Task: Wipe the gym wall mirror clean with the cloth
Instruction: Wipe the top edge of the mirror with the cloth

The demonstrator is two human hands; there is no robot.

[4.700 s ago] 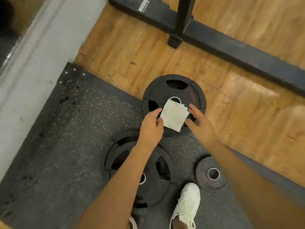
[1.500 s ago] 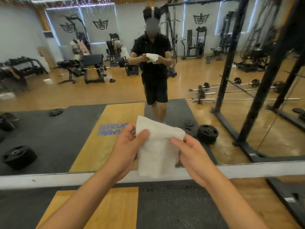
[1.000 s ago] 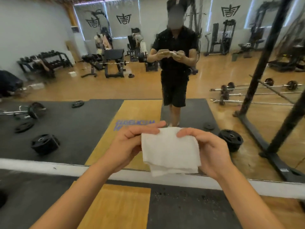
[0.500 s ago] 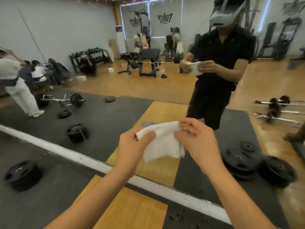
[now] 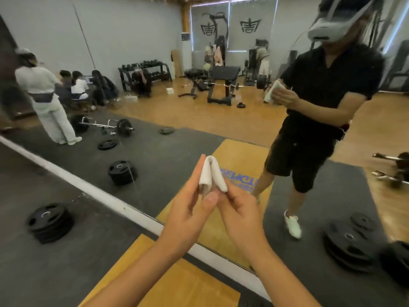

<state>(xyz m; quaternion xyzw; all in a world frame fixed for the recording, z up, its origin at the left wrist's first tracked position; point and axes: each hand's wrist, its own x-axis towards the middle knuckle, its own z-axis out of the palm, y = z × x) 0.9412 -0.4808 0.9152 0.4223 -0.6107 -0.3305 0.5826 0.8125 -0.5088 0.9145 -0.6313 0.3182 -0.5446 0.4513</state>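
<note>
The white cloth (image 5: 212, 173) is folded over into a narrow bundle and held up in front of the wall mirror (image 5: 168, 89). My left hand (image 5: 188, 207) holds its left side, with straight fingers along the cloth and the thumb pressed against the lower edge. My right hand (image 5: 239, 209) pinches the cloth's lower right corner. Both hands are short of the glass and do not touch it. The mirror fills most of the view and shows the gym and my own reflection holding the cloth.
A white ledge (image 5: 106, 196) runs diagonally along the mirror's foot. A stack of black weight plates (image 5: 49, 222) lies on the rubber floor at left. A yellow wooden platform (image 5: 168, 282) is below my arms. In the reflection, people stand and sit at left.
The cloth has been folded from a wide flat sheet into a narrow bundle. My view has swung left along the mirror and closer to it.
</note>
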